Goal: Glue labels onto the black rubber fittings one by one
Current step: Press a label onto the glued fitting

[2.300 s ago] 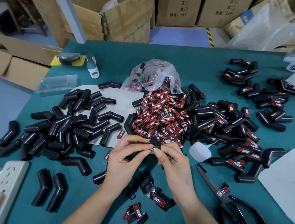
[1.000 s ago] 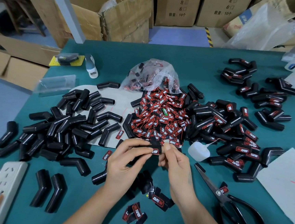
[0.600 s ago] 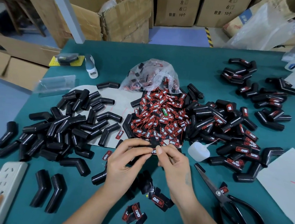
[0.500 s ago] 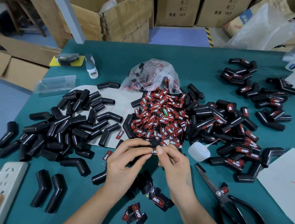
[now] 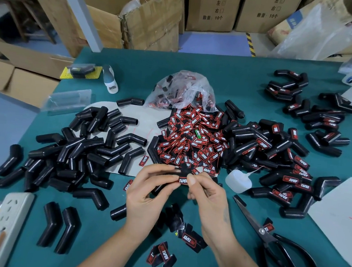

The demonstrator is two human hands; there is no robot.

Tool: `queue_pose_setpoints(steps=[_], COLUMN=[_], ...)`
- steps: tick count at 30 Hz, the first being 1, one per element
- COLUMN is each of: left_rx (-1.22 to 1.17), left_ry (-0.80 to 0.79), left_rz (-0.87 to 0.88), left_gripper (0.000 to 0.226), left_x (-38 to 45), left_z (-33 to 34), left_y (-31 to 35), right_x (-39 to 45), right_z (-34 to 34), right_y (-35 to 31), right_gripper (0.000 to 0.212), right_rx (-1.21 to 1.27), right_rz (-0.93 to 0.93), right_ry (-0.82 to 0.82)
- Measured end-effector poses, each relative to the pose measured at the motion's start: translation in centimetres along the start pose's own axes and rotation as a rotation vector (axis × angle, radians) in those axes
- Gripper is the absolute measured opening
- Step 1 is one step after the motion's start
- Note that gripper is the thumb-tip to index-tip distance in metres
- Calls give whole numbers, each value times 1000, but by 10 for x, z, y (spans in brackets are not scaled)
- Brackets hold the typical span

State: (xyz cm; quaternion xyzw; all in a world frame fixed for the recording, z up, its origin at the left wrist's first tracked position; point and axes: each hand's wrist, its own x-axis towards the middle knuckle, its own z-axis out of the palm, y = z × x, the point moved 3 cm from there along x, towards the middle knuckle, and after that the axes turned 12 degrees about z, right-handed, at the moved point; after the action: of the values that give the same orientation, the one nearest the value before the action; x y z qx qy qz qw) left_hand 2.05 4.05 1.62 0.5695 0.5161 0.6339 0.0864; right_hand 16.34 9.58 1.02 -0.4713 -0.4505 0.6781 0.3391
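**Both hands press a label onto a black fitting above the near middle of the worktop**

The left hand [image 5: 144, 196] and the right hand [image 5: 209, 200] meet just above the green worktop [image 5: 229, 74], toward its near edge. Between them they hold one black rubber fitting [image 5: 174, 173], mostly hidden by the fingers. A red-and-black label [image 5: 182, 180] reading TAPER sits on it. The left fingers curl round the fitting from the left, and the right thumb and forefinger pinch at the label's right end.

Directly beyond the hands lies the heap of loose labels [image 5: 191, 139], spilling out of a clear plastic bag [image 5: 181, 91] near the worktop's middle. On the left half sprawls the pile of unlabelled fittings [image 5: 79, 152], partly on a pale sheet; two more angled fittings lie side by side near the left near corner. On the right half the labelled fittings [image 5: 275, 159] are piled, with a second scatter of them toward the far right corner.

A small white glue bottle [image 5: 238, 181] with a thin nozzle lies just right of the hands, touching the labelled pile. Black-handled scissors [image 5: 274, 242] rest near the right near edge, blades pointing toward the hands. A few loose labels [image 5: 163, 254] lie between the forearms. A white power strip [image 5: 13, 210] sits at the left near corner, a white sheet of paper [image 5: 342, 218] at the right edge.
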Motion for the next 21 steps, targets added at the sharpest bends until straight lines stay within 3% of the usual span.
queue_pose_setpoints(steps=[6, 10, 15, 21], left_rx=[-8, -103, -257, -354], left_ry=[-28, -105, -161, -113], left_rz=[-27, -214, -404, -474], left_gripper=[19, 35, 27, 26], left_x=[1, 0, 0, 0], left_z=[-1, -2, 0, 1], left_y=[-5, -12, -13, -16], right_x=[1, 2, 3, 4], right_z=[-2, -4, -2, -1], right_y=[2, 1, 1, 0], right_gripper=[31, 29, 22, 17], right_rx=[1, -8, -55, -92], right_rz=[2, -6, -40, -73], right_ry=[11, 18, 5, -37])
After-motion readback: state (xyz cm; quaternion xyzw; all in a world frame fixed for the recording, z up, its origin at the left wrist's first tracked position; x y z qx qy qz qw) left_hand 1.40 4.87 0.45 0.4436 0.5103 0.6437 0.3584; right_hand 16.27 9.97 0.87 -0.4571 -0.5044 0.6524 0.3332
